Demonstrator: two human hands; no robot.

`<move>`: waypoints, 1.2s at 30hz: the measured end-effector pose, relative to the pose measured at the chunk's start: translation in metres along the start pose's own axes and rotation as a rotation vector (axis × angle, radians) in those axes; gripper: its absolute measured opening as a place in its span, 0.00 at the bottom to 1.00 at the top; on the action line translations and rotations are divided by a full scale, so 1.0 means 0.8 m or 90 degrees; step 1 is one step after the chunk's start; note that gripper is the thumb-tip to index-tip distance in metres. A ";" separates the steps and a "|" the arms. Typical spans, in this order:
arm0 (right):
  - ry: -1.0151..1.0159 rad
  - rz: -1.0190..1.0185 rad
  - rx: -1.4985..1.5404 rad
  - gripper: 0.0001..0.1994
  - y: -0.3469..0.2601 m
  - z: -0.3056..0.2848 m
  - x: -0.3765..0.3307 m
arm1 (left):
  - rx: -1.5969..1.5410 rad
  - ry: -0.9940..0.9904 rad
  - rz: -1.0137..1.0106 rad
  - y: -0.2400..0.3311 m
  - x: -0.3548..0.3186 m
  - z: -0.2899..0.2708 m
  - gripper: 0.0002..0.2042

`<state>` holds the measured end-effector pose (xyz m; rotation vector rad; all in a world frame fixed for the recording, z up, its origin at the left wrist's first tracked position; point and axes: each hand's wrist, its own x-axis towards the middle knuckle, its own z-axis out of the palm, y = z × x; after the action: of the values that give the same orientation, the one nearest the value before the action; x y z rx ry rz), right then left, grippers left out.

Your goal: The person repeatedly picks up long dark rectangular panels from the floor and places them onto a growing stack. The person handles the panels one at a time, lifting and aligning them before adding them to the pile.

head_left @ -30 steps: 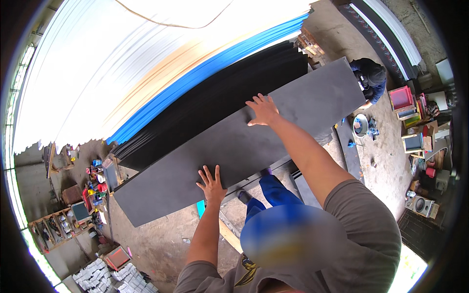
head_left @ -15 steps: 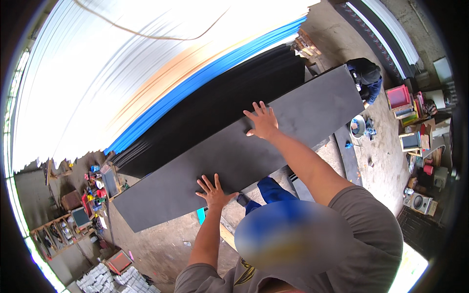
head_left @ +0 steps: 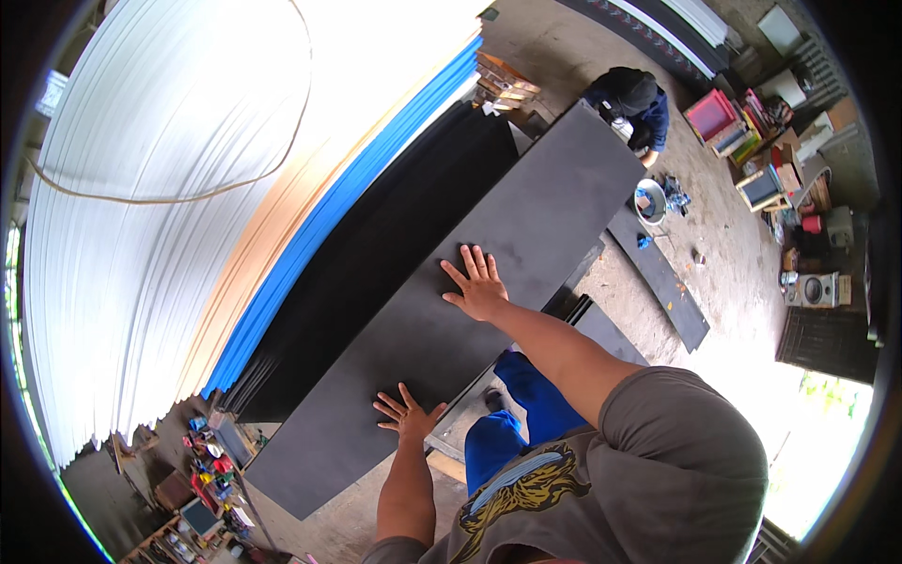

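Note:
A long dark grey board (head_left: 526, 235) stands tilted in front of me, leaning toward a stack of upright sheets. My right hand (head_left: 479, 284) lies flat on its face near the middle, fingers spread. My left hand (head_left: 407, 416) presses flat on the board lower down, close to its near edge, fingers also apart. Neither hand grips anything. Behind the board stand black sheets (head_left: 404, 235), a blue sheet (head_left: 329, 226), an orange-tan one and many white ones (head_left: 160, 216).
A person in dark clothes (head_left: 629, 99) crouches at the board's far end. A narrow dark strip (head_left: 662, 277) lies on the concrete floor beside a bowl (head_left: 648, 202). Crates and boxes (head_left: 742, 141) crowd the right; tools and small items (head_left: 211, 470) lie at lower left.
The board has tipped farther from me toward the stacked sheets. Both hands stayed flat on it, and my right hand now sits lower in view, nearer the board's middle.

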<state>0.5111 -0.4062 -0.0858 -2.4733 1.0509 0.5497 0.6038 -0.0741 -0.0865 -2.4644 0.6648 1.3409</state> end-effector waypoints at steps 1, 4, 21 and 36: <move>-0.005 -0.002 0.004 0.37 -0.001 -0.002 0.001 | -0.006 0.005 -0.001 -0.001 0.001 0.003 0.70; -0.021 -0.005 0.001 0.37 -0.003 -0.004 -0.004 | -0.018 0.021 -0.002 -0.005 0.004 0.008 0.70; -0.075 0.041 0.045 0.38 0.070 0.110 -0.337 | 0.168 0.279 0.358 0.053 -0.065 0.082 0.41; 0.177 0.419 0.328 0.39 0.155 0.289 -0.759 | 0.267 -0.086 0.917 0.219 -0.235 0.354 0.31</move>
<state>-0.0159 -0.0146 -0.0047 -1.7563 1.8628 0.0751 0.2224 -0.0531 -0.0832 -1.3333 2.5703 1.3763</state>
